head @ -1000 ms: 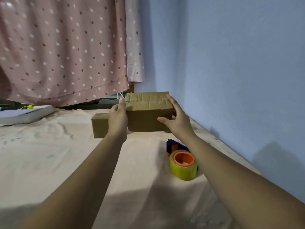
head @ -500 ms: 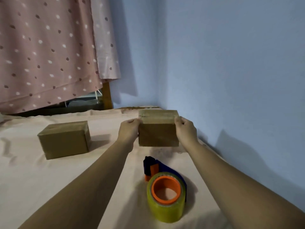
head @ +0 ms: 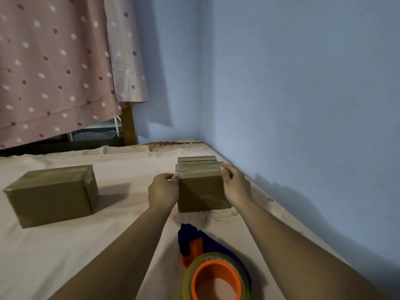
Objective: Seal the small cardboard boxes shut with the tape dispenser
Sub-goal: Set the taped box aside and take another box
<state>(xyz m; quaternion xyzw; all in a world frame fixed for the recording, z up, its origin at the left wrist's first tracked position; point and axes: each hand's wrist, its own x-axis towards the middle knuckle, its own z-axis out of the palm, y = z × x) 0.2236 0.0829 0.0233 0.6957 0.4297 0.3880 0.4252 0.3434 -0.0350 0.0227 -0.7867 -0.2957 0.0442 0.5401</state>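
Against the right side of the pink-sheeted bed (head: 65,256), close to the blue wall (head: 303,105): small cardboard box (head: 203,193), standing on the sheet, glossy tape across its top. Clamped between both hands. Left hand (head: 163,191) with fingers curled at the upper left corner; right hand (head: 234,187) with fingers curled over the upper right edge. Hands apart, separated by the box. Behind the top edge, a further strip of cardboard; flap or another box, cannot tell.

Well apart to the left: second cardboard box (head: 52,193), closed, taped at the end, lying lengthwise, untouched.

Nearest the camera, between the forearms: tape dispenser (head: 207,263), blue body, orange hub, roll of clear yellowish tape, lying on the sheet, touched by neither hand.

Beyond the far edge of the bed: pink spotted curtain (head: 54,68), wooden post (head: 128,124) just beside it.
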